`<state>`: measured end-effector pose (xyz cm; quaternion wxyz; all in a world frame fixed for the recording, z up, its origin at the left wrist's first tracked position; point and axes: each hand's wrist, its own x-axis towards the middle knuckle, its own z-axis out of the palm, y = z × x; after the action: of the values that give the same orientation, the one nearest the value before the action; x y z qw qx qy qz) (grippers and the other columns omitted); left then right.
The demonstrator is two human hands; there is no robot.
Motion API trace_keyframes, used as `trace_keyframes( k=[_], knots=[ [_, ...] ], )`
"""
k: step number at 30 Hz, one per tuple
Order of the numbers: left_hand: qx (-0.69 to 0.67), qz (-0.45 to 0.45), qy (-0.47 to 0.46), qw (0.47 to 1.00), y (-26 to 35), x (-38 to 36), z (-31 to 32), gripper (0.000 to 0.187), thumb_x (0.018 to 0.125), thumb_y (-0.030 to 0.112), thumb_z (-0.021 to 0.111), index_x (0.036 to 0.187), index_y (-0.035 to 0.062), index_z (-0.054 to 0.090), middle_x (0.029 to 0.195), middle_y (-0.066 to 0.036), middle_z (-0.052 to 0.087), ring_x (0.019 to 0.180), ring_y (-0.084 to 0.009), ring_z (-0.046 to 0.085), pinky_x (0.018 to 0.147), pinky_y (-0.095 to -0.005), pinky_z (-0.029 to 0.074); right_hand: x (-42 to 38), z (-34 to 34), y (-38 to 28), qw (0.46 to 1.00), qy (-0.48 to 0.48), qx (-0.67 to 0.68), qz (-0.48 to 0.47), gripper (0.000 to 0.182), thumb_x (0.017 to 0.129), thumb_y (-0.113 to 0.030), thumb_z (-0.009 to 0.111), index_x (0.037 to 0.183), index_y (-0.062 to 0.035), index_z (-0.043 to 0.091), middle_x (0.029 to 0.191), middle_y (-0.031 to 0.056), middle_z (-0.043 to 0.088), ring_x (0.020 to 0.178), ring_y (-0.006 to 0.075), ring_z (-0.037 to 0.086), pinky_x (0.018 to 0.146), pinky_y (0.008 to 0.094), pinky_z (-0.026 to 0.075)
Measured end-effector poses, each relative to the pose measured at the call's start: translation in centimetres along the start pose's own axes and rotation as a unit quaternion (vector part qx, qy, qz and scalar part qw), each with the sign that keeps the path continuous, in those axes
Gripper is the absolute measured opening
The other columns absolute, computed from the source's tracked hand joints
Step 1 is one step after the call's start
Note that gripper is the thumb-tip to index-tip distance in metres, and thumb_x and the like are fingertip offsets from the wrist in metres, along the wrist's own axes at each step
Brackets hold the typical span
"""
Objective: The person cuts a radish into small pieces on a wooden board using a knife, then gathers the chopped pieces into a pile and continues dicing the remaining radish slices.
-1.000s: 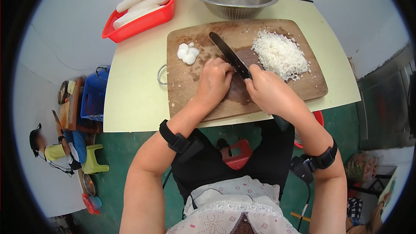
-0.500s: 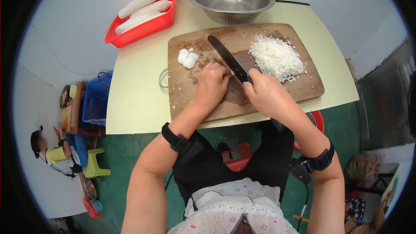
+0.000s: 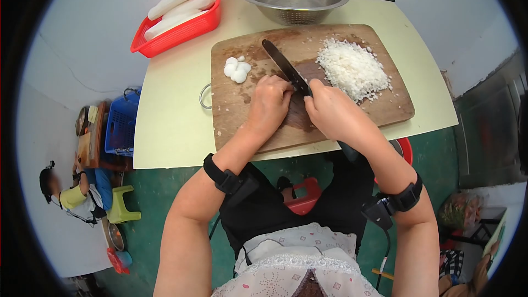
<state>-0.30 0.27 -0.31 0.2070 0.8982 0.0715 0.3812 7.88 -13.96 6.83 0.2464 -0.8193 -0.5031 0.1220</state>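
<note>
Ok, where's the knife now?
In the head view, the knife is in the right hand over the cutting board, beside the left hand and left of the chopped white pile.

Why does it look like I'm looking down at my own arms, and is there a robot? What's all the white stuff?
No robot here, just a person using two bare hands. The camera is worn on their head, looking forward and down, so you see what is in front of them. Its lens probably makes the edges look bent.

The right hand holds a dark knife. The left hand is close beside the blade; what's under its fingers is mostly hidden.

On the wooden board are a big heap of tiny white bits and a few larger white pieces. Behind it, a red basket holds long white vegetables, next to a metal bowl.
</note>
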Motion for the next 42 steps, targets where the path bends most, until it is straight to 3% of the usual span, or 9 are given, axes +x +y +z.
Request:
trace_keyframes(
  k=[5,18,21,24,27,30,37,42],
  knots=[
    [-0.009,-0.025,0.008,1.000,0.0,-0.1,-0.1,0.005,0.070,0.000,0.067,0.074,-0.0009,0.067,0.078,-0.013,0.064,0.075,-0.0306,0.061,0.069,-0.0377,0.048,0.4,-1.2,-0.5,0.993,-0.033,0.079,0.078,0.023,0.090,-0.014,0.047,0.088,0.0080,0.051,0.077,0.0313,0.061,0.080,0.0454,0.061,0.076,0.0493,0.049],
    [0.011,-0.023,0.005,1.000,0.1,-0.2,0.0,0.005,0.069,0.000,0.066,0.073,0.0005,0.067,0.077,-0.013,0.062,0.076,-0.0306,0.060,0.069,-0.0380,0.048,-1.7,-0.5,-0.2,1.000,0.014,0.003,-0.014,0.022,0.089,-0.014,0.048,0.086,0.0080,0.051,0.073,0.0305,0.061,0.075,0.0456,0.061,0.070,0.0510,0.049],
    [0.003,-0.023,0.004,1.000,-0.1,-0.2,0.1,0.004,0.068,0.000,0.066,0.072,0.0005,0.067,0.077,-0.013,0.062,0.076,-0.0308,0.060,0.070,-0.0386,0.048,-1.2,-0.8,-0.3,1.000,-0.026,0.002,0.001,0.022,0.089,-0.013,0.048,0.088,0.0085,0.051,0.076,0.0310,0.061,0.078,0.0453,0.061,0.073,0.0510,0.049],
    [0.010,-0.030,0.003,0.999,0.3,-0.2,-0.1,0.004,0.069,0.000,0.067,0.072,0.0007,0.066,0.077,-0.013,0.062,0.076,-0.0311,0.060,0.070,-0.0389,0.048,-0.5,0.9,0.3,1.000,0.021,-0.016,-0.015,0.025,0.092,-0.017,0.047,0.085,0.0063,0.044,0.072,0.0294,0.058,0.071,0.0452,0.059,0.067,0.0500,0.046],
    [0.021,-0.040,0.010,0.999,0.3,-0.3,-0.2,0.004,0.069,0.001,0.067,0.073,0.0007,0.066,0.077,-0.013,0.061,0.077,-0.0315,0.059,0.069,-0.0391,0.047,0.4,-0.3,-0.3,0.995,-0.024,0.070,0.061,0.024,0.093,-0.018,0.046,0.086,0.0059,0.045,0.068,0.0259,0.058,0.056,0.0384,0.060,0.056,0.0460,0.048],
    [0.006,-0.044,0.006,0.999,0.2,-0.3,-0.2,0.005,0.069,0.002,0.067,0.074,0.0007,0.065,0.077,-0.013,0.060,0.078,-0.0319,0.058,0.070,-0.0392,0.047,-0.1,-2.0,-1.0,0.993,-0.039,0.067,0.086,0.026,0.090,-0.018,0.046,0.088,0.0075,0.052,0.084,0.0303,0.061,0.084,0.0454,0.060,0.077,0.0500,0.047],
    [0.013,-0.046,-0.002,0.999,0.4,-0.2,-0.3,0.007,0.070,0.001,0.066,0.074,0.0011,0.061,0.079,-0.015,0.056,0.080,-0.0339,0.055,0.070,-0.0405,0.044,-1.3,-1.5,-0.7,0.999,0.008,0.037,0.005,0.024,0.089,-0.016,0.049,0.084,0.0071,0.050,0.076,0.0300,0.060,0.078,0.0464,0.059,0.073,0.0516,0.047],
    [0.026,-0.031,0.002,0.999,0.4,-0.2,-0.2,0.009,0.068,0.000,0.066,0.074,0.0007,0.059,0.079,-0.015,0.056,0.080,-0.0343,0.054,0.070,-0.0409,0.044,-1.5,-1.4,-0.8,0.999,-0.015,0.035,0.022,0.023,0.089,-0.015,0.049,0.084,0.0074,0.050,0.074,0.0306,0.060,0.077,0.0466,0.060,0.072,0.0519,0.047]
  ],
)
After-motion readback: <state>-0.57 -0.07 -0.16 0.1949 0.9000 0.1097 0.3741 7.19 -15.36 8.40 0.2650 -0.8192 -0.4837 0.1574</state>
